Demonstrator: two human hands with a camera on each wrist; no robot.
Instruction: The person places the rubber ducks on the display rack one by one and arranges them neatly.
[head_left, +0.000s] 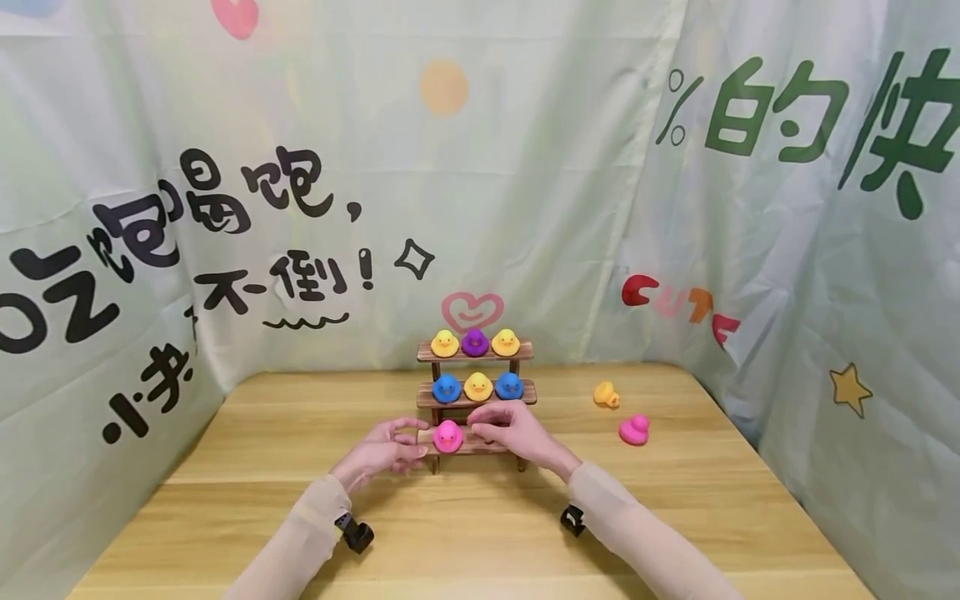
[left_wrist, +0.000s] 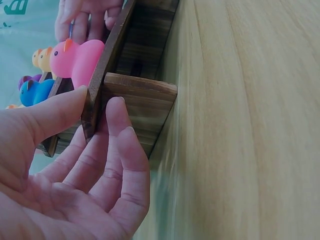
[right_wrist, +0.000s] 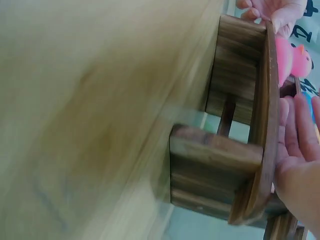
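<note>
A three-tier wooden stand (head_left: 477, 447) stands on the table. My left hand (head_left: 384, 452) pinches the left end of its lowest shelf (left_wrist: 95, 97), thumb on top and fingers beneath. Close to that thumb sits a pink rubber duck (head_left: 448, 437). Over the right part of the same shelf is my right hand (head_left: 516, 429), its fingers loosely bent beside the duck; I see nothing held in them. On the middle tier are a blue duck (head_left: 447, 388), a yellow duck (head_left: 477, 387) and another blue duck (head_left: 509, 386). A purple duck (head_left: 475, 342) stands between two yellow ones on top.
To the right on the table (head_left: 465, 542) lie an orange-yellow duck (head_left: 607, 394), tipped over, and a second pink duck (head_left: 635, 430). Printed cloth (head_left: 525, 208) hangs behind the table and along both sides.
</note>
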